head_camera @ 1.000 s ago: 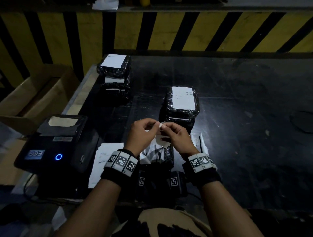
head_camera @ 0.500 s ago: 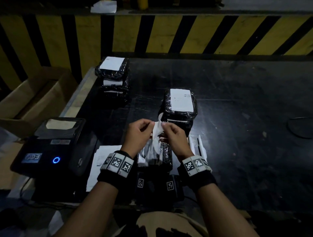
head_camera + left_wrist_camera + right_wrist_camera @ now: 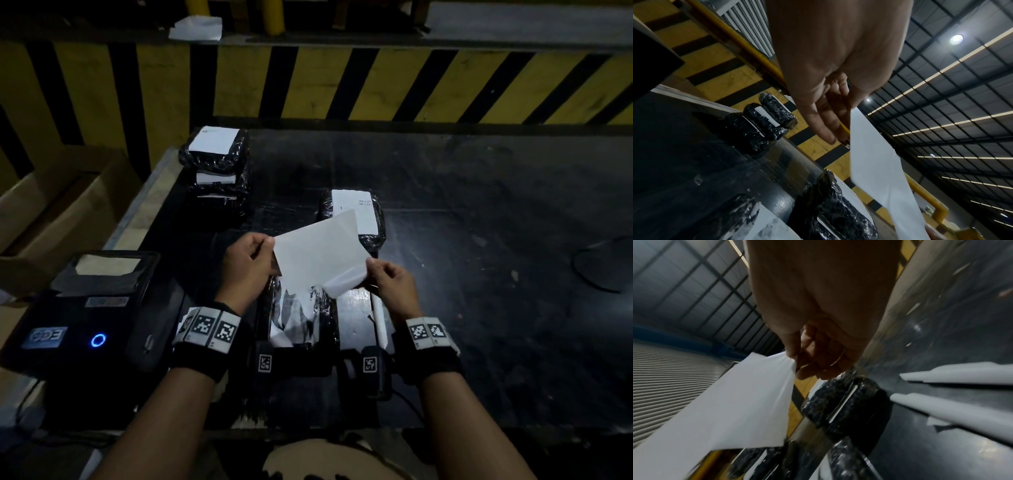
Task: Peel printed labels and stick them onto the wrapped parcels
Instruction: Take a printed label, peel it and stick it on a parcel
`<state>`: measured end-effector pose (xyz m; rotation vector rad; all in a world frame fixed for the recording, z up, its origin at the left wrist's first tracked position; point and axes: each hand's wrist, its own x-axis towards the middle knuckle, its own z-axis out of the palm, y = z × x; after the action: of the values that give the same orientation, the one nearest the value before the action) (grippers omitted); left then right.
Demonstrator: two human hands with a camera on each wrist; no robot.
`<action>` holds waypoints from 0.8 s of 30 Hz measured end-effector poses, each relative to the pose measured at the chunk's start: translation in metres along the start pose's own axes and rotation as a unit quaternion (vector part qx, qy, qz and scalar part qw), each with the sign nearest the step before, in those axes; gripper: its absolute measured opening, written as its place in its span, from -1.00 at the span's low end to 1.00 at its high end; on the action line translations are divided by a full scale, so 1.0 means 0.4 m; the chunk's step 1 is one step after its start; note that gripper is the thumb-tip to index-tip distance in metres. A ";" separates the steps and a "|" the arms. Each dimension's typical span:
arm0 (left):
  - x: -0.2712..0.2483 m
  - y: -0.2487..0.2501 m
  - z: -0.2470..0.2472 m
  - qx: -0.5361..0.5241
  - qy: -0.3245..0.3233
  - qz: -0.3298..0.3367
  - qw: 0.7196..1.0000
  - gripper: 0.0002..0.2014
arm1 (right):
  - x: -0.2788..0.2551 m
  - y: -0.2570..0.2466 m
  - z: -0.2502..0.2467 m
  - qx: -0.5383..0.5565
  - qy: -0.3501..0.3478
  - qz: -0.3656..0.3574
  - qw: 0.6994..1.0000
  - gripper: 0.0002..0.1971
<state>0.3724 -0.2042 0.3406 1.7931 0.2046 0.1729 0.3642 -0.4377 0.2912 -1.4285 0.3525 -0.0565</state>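
A white label (image 3: 318, 253) is stretched in the air between my two hands, above a black wrapped parcel (image 3: 298, 308) near the table's front edge. My left hand (image 3: 269, 245) pinches the label's left corner. My right hand (image 3: 371, 265) pinches the glossy backing sheet (image 3: 342, 282) that curls away at the label's lower right. In the left wrist view the label (image 3: 875, 162) runs down from my left hand (image 3: 838, 129). The right wrist view has thumb and finger of my right hand (image 3: 795, 365) nipping the sheet (image 3: 735, 402).
A labelled parcel stack (image 3: 352, 219) stands just behind my hands, and another stack (image 3: 215, 164) sits at the far left corner. The black label printer (image 3: 78, 308) is at my left, beside a cardboard box (image 3: 51, 205). Rolled backing strips (image 3: 380, 322) lie by my right wrist.
My hands have drawn apart and risen. The small folded piece they pinched together is now spread wide, with the label pulled off most of its backing.
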 end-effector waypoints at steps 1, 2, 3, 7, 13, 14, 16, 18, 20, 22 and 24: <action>0.006 -0.004 -0.005 0.005 0.001 0.001 1.000 -0.83 | 0.008 0.005 -0.021 -0.020 0.009 0.003 1.000 -0.82; 0.007 -0.002 -0.009 0.009 0.003 0.000 1.000 -0.83 | 0.016 0.008 -0.041 -0.038 0.018 0.006 0.999 -0.83; 0.009 -0.001 -0.011 0.012 0.004 -0.002 1.000 -0.82 | 0.024 0.013 -0.062 -0.050 0.027 0.007 0.998 -0.82; 0.013 0.004 -0.015 0.024 0.012 0.014 1.000 -0.81 | 0.062 0.035 -0.140 -0.066 0.074 0.026 0.995 -0.83; 0.045 -0.018 -0.055 0.041 0.071 0.024 0.996 -0.84 | 0.094 0.044 -0.229 -0.049 0.167 0.081 0.981 -0.77; 0.046 -0.010 -0.064 0.039 0.084 0.024 0.995 -0.84 | 0.097 0.043 -0.244 -0.057 0.190 0.074 0.977 -0.77; 0.046 0.001 -0.069 0.054 0.093 0.051 0.993 -0.85 | 0.099 0.031 -0.268 -0.123 0.221 0.027 0.967 -0.79; 0.042 0.001 -0.063 0.081 0.089 0.084 0.989 -0.89 | 0.085 0.003 -0.267 -0.192 0.230 -0.023 0.954 -0.77; 0.041 -0.014 -0.051 0.086 0.078 0.096 0.989 -0.90 | 0.071 -0.016 -0.252 -0.246 0.214 -0.052 0.944 -0.76; 0.037 -0.025 -0.038 0.089 0.068 0.089 0.990 -0.89 | 0.060 -0.019 -0.225 -0.310 0.183 -0.060 0.931 -0.75; 0.028 -0.030 -0.027 0.099 0.065 0.086 0.989 -0.90 | 0.066 0.016 -0.203 -0.381 0.141 -0.042 0.913 -0.74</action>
<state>0.3801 -0.1886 0.3315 1.9989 0.1645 0.4054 0.3661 -0.5209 0.2716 -2.2228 0.5891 -0.2144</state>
